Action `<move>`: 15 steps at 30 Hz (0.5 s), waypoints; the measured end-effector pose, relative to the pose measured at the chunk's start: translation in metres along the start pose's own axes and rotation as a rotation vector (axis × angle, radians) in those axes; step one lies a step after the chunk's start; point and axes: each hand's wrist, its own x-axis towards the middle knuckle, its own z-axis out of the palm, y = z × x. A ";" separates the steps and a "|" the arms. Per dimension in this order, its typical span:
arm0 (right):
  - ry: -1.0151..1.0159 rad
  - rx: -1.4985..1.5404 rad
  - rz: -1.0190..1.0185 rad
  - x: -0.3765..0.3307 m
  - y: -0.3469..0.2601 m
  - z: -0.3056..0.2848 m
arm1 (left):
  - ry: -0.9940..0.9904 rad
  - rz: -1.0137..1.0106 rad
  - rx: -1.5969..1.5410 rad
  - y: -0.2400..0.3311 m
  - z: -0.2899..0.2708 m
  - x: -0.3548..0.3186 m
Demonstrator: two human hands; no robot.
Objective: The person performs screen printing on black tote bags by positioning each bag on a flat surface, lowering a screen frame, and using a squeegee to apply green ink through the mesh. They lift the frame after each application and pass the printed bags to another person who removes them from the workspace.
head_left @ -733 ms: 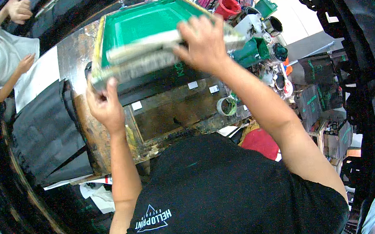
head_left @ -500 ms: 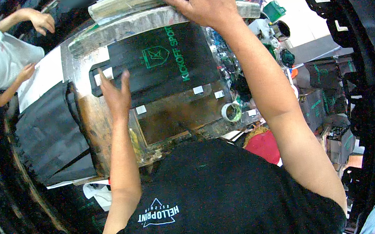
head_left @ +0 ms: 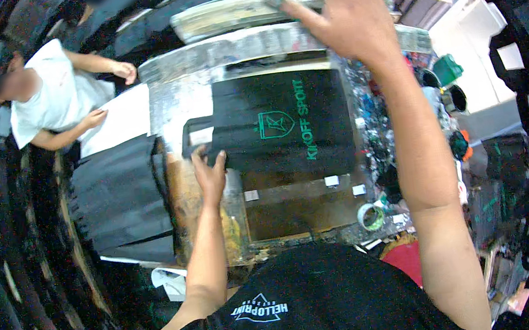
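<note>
Left hand [head_left: 211, 172]: fingers spread, gripping nothing, at the black bag [head_left: 240, 105]
Right hand [head_left: 352, 16]: fingers curled round the squeegee [head_left: 225, 18]

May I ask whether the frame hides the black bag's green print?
No, the green print on the black bag shows fully, clear of the frame.

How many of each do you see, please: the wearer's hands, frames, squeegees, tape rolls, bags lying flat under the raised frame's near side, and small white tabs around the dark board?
Wearer's hands: 2 (left hand, right hand)
Frame: 1
Squeegee: 1
Tape roll: 1
Printed black bag: 1
White tabs: 4
Total: 10
</note>
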 end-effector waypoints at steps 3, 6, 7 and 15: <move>-0.083 -0.018 0.066 0.006 -0.003 -0.008 | -0.256 -0.264 -0.341 0.017 -0.075 0.059; -0.111 -0.030 0.063 0.002 -0.008 -0.010 | -0.240 -0.090 -0.228 0.022 -0.158 0.088; -0.104 -0.022 0.064 -0.002 -0.009 -0.008 | -0.233 -0.139 -0.237 0.014 -0.182 0.096; -0.117 -0.012 0.073 -0.027 -0.005 -0.005 | 0.415 -0.509 -0.345 -0.135 -0.284 0.113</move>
